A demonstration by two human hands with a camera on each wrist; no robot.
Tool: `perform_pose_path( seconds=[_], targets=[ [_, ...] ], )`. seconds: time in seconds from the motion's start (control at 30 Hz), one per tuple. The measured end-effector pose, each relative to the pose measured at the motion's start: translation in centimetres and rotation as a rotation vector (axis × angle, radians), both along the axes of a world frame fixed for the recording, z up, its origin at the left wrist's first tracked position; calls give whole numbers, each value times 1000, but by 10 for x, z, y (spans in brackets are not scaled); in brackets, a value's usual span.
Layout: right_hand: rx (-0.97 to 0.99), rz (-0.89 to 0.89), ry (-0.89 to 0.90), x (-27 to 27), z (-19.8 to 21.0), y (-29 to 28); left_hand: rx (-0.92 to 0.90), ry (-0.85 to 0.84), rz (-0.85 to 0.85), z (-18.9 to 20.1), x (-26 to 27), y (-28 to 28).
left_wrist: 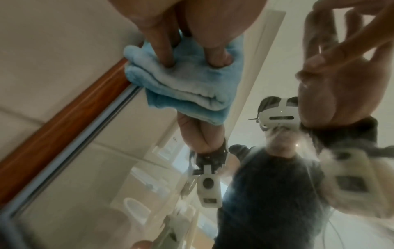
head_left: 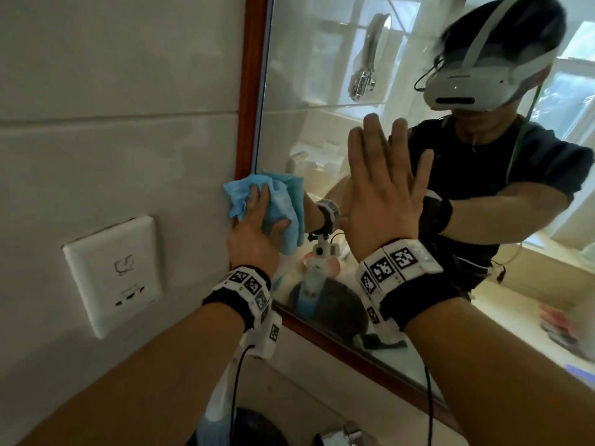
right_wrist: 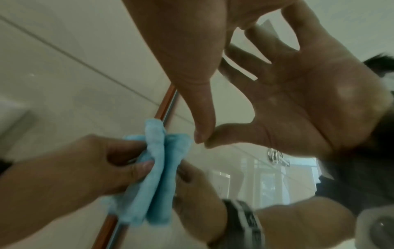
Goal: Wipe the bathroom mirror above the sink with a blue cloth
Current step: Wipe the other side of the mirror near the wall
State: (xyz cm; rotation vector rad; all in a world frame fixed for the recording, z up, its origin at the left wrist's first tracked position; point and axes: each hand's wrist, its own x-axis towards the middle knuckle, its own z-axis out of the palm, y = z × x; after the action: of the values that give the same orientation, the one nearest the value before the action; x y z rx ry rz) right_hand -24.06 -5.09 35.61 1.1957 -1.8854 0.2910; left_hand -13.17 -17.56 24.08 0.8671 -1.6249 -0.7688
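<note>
- The tiled wall is filling the left of the head view, pale and glossy, with grout lines running across it.
- The mirror is hanging beside that wall, and it is showing the person's reflection in a dark shirt and a white headset.
- The wooden frame is running reddish-brown down the mirror's left edge and along its bottom edge.
- The right hand is lying flat against the glass with its fingers straight and slightly spread, holding nothing; in the right wrist view the thumb tip is touching its own reflection.
- The left hand is pressing the blue cloth against the mirror, near the lower left corner. In the left wrist view its fingers are digging into the folds, and in the right wrist view the thumb is curling round the cloth's edge, so the hand is gripping it rather than lying open on it.
- The blue cloth is sitting bunched and folded, with its left edge overlapping the wooden frame and reaching toward the wall.
- The white wall socket is sitting on the tiles to the left of the left hand, apart from the frame.
- Marker-covered bands are wrapping both wrists, the right wristband being the nearer one, with a thin black cable hanging from each.
</note>
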Motion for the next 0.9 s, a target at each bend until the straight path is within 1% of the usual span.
perform_pose_path(
  seconds=[0.07,0.13,0.2,0.3,0.43,0.57,0.6,0.7,0.73,0.83,0.9],
  targets=[
    [45,8,2,0,-26,2,22,-83,63,-8,0,5],
    [65,11,20,-1,-43,4,44,-79,85,-12,0,8],
    [70,3,32,-2,-52,5,83,-58,88,-19,-2,9],
    [59,4,52,-5,-55,7,204,-49,116,-42,-5,11],
    [78,23,61,-8,-57,12,336,89,127,-67,-12,22],
    [98,30,56,-10,-60,14,390,63,173,-75,-16,26],
    [109,32,50,-10,-61,16,433,38,180,-80,-17,28],
    [144,35,36,-10,-64,24,660,-34,179,-100,-19,41],
    [152,44,35,-11,-65,27,693,-49,186,-105,-18,44],
    [203,54,28,-14,-67,32,693,-73,202,-107,-20,46],
    [221,58,6,-14,-68,33,701,-56,210,-103,-20,47]
  ],
)
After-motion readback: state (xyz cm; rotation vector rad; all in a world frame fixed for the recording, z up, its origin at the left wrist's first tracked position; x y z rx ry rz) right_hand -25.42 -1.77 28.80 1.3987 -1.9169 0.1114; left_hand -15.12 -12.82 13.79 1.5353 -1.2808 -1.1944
